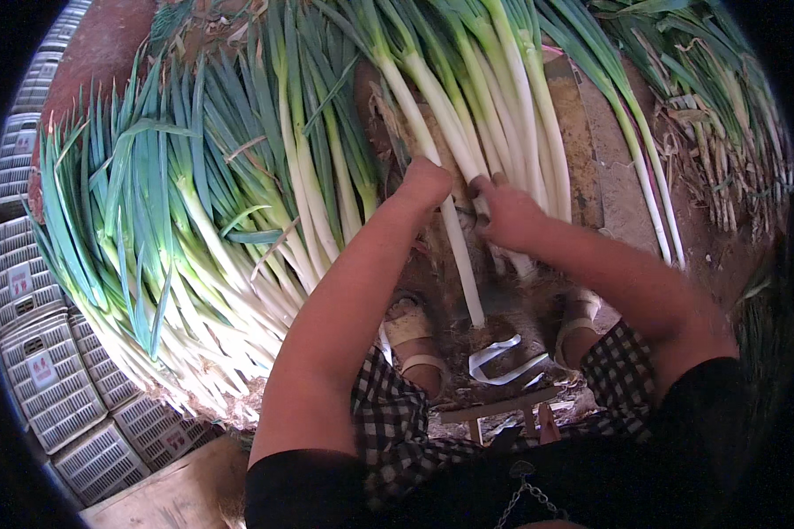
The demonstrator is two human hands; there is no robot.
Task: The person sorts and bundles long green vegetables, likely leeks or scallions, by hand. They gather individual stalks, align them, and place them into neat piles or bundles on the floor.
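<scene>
My left hand (428,180) is closed around the pale stem of one long scallion (461,264), whose root end points down towards my feet. Just right of it, my right hand (508,213) has its fingers on the white stems at the edge of a row of scallions (526,125); whether it grips one is unclear. That row lies side by side in front of me, green leaves pointing away. A large heap of scallions (192,264) with leaves and roots lies to the left. Two more scallions (642,172) lie apart on the right.
Stacked plastic crates (53,370) line the far left, beside a wooden board (172,486) at the lower left. A white strip (496,378) lies on the ground between my sandalled feet (413,337). Leafy stalks with dry, brownish parts (721,145) are piled at the right.
</scene>
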